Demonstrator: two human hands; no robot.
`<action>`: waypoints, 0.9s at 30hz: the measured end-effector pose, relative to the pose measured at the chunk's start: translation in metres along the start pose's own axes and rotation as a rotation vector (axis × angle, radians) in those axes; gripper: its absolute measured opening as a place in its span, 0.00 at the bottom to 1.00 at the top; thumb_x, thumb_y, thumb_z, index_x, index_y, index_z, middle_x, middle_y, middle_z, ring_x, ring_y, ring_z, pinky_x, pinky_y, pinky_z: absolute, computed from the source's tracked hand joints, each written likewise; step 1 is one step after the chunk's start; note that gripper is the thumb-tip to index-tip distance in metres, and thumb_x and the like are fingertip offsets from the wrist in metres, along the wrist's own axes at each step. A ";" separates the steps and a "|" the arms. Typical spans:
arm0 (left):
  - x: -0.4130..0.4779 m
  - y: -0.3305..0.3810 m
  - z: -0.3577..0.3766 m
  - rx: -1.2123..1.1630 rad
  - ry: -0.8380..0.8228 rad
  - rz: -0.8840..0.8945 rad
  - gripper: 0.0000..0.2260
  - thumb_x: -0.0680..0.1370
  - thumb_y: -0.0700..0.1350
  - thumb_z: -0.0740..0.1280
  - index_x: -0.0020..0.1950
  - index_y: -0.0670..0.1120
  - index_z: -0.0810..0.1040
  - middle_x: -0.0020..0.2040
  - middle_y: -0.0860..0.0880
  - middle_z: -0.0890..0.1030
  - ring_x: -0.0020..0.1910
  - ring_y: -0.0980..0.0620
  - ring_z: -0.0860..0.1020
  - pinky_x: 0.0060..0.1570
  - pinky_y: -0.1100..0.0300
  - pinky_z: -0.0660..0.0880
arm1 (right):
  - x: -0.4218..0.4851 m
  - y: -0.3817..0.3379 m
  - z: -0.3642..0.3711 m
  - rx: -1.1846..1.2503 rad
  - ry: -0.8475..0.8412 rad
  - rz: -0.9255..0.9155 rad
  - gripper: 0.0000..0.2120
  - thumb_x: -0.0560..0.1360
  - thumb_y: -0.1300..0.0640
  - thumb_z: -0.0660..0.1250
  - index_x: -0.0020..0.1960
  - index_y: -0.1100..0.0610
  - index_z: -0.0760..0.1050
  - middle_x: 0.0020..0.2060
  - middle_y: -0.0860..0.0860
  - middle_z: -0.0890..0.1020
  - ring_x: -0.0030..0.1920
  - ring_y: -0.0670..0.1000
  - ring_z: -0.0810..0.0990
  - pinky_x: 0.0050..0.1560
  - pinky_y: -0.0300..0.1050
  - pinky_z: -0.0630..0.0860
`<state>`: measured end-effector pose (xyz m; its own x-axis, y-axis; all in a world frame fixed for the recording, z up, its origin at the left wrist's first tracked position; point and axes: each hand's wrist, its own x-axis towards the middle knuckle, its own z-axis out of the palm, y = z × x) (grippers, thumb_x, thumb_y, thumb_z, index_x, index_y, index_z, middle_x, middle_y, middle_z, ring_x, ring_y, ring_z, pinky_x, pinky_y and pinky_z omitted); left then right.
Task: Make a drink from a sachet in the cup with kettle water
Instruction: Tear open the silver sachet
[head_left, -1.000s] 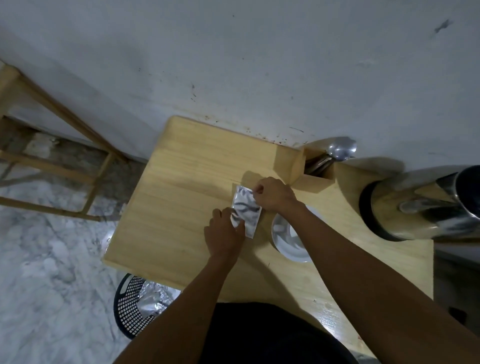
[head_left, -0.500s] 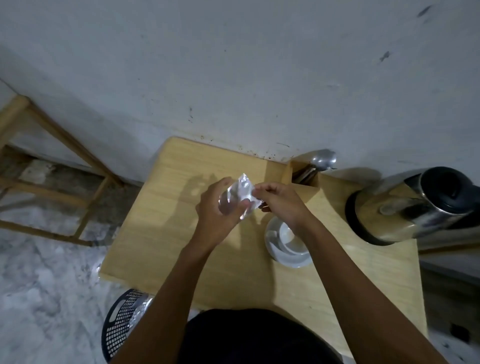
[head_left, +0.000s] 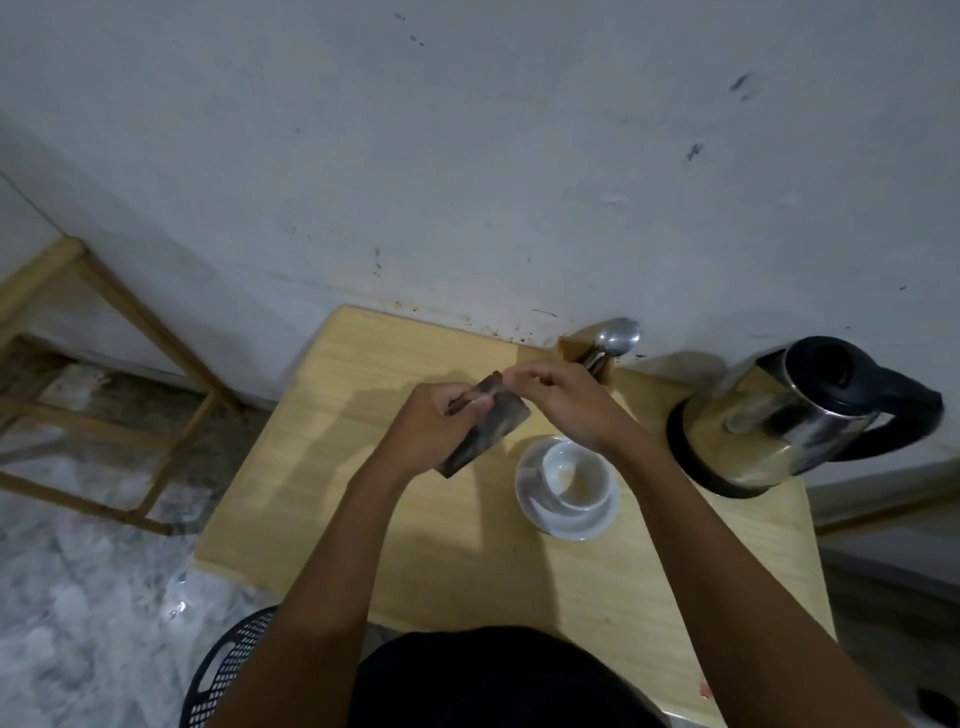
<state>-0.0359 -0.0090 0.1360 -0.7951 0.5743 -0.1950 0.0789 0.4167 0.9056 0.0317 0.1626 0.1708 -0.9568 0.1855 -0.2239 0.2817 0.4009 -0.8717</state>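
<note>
A dark, shiny sachet (head_left: 493, 425) is held tilted above the wooden table (head_left: 332, 467). My left hand (head_left: 434, 431) grips its lower body, and my right hand (head_left: 558, 397) pinches its top corner. To the right of the sachet, a white cup (head_left: 574, 474) stands upright on a white saucer (head_left: 550, 519), just below my right wrist. The steel kettle (head_left: 779, 421) with its black lid and handle sits at the table's right side.
A wooden holder (head_left: 571, 351) with spoons (head_left: 618, 335) stands by the wall behind my right hand. A black mesh basket (head_left: 228, 670) is on the marble floor at the lower left. A wooden frame (head_left: 130, 332) stands at the left.
Both hands lifted the sachet off the table and turned it; it now shows a dark side and sits tilted. The view has tipped up, showing more wall and the whole kettle.
</note>
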 end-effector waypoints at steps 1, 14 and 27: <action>-0.001 0.003 -0.004 -0.011 -0.038 -0.040 0.13 0.78 0.50 0.65 0.46 0.41 0.80 0.37 0.42 0.82 0.37 0.49 0.80 0.35 0.58 0.72 | 0.000 -0.001 -0.004 -0.076 -0.006 -0.056 0.10 0.78 0.50 0.66 0.55 0.51 0.82 0.50 0.43 0.81 0.51 0.42 0.76 0.48 0.33 0.69; -0.004 0.021 -0.009 -0.152 -0.034 0.026 0.07 0.78 0.46 0.66 0.46 0.52 0.84 0.44 0.55 0.85 0.42 0.57 0.79 0.36 0.66 0.75 | 0.002 -0.012 -0.014 -0.223 0.026 -0.188 0.04 0.77 0.55 0.69 0.50 0.51 0.81 0.41 0.49 0.84 0.40 0.50 0.80 0.41 0.39 0.76; -0.003 0.029 -0.010 0.028 -0.069 0.054 0.09 0.80 0.46 0.63 0.53 0.47 0.82 0.49 0.50 0.85 0.51 0.54 0.81 0.53 0.59 0.75 | 0.011 -0.023 -0.027 -0.479 -0.055 -0.251 0.03 0.75 0.52 0.69 0.44 0.47 0.81 0.35 0.38 0.79 0.37 0.42 0.77 0.43 0.46 0.79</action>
<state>-0.0372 -0.0063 0.1664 -0.7462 0.6429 -0.1726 0.1379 0.4030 0.9047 0.0169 0.1794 0.2001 -0.9976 -0.0107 -0.0677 0.0327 0.7930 -0.6084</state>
